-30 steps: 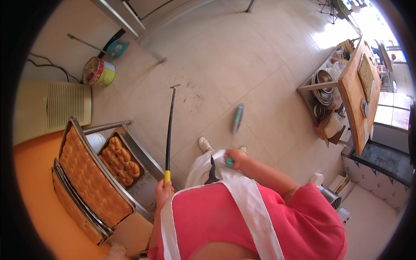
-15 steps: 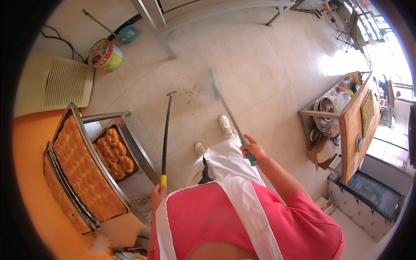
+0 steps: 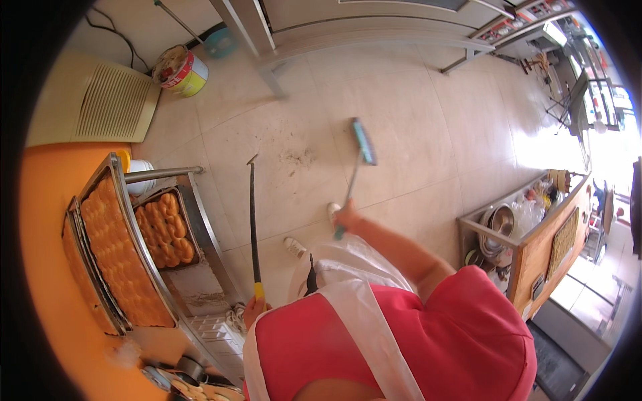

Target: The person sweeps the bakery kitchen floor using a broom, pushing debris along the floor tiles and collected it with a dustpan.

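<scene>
My right hand (image 3: pixel 346 215) is closed round the green handle of a small broom (image 3: pixel 364 142). The broom's narrow teal head is out over the tiled floor, ahead of my white shoes; whether its bristles touch the tiles I cannot tell. A small patch of dark crumbs and dirt (image 3: pixel 297 158) lies on the floor left of the broom head. My left hand (image 3: pixel 255 309) grips the yellow end of a long black rod (image 3: pixel 253 220). The rod points away from me and ends in a small crosspiece, left of the dirt.
On the left, a metal rack (image 3: pixel 200 220) holds trays of golden bread (image 3: pixel 120 250). Beyond it stand a cream vented box (image 3: pixel 100 100), a tub (image 3: pixel 182 72) and a teal dustpan (image 3: pixel 221 43). A wooden-topped table (image 3: pixel 525 267) with metal bowls (image 3: pixel 498 227) below stands right.
The broom head has swung to the right, and my right hand has moved forward and left. My left hand keeps its hold on the black rod. The whole view has shifted slightly.
</scene>
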A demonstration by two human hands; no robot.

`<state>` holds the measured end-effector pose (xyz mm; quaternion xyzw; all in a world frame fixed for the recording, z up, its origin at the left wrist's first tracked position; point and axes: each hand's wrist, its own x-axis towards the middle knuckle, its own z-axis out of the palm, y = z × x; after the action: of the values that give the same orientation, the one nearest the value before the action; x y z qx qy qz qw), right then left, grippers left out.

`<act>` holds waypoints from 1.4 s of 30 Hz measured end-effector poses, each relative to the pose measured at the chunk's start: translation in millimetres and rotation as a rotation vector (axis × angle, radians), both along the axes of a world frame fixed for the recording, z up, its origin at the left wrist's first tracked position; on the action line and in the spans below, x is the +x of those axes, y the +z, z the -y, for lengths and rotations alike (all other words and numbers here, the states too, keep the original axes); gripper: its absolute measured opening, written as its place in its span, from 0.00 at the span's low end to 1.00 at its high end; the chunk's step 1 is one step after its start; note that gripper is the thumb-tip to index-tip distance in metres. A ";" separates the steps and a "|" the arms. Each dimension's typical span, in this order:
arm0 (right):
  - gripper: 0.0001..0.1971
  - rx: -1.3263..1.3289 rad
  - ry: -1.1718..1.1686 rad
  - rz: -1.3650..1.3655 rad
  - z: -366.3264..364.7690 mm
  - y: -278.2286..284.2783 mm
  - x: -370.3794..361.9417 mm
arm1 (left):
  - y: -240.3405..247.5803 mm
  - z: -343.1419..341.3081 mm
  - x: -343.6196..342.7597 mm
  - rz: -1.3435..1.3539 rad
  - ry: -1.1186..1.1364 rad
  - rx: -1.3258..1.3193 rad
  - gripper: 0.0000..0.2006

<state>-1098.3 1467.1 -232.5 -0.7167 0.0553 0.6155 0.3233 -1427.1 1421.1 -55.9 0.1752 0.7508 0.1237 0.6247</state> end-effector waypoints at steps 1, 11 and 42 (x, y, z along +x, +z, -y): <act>0.23 -0.027 0.012 -0.072 -4.7 3.6 -20.3 | -3.7 1.2 2.1 0.006 0.002 -0.012 0.11; 0.38 0.161 0.031 -0.202 -42.7 45.7 125.1 | 0.7 15.9 16.1 -0.093 0.087 -0.009 0.13; 0.15 -0.048 -0.193 -0.227 46.2 58.9 69.7 | 8.5 30.3 -14.3 -0.055 0.228 0.030 0.13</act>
<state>-1028.6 1420.9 -173.6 -0.6414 0.1749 0.6572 0.3552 -1441.5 1390.9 -47.3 0.1016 0.7809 0.2003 0.5829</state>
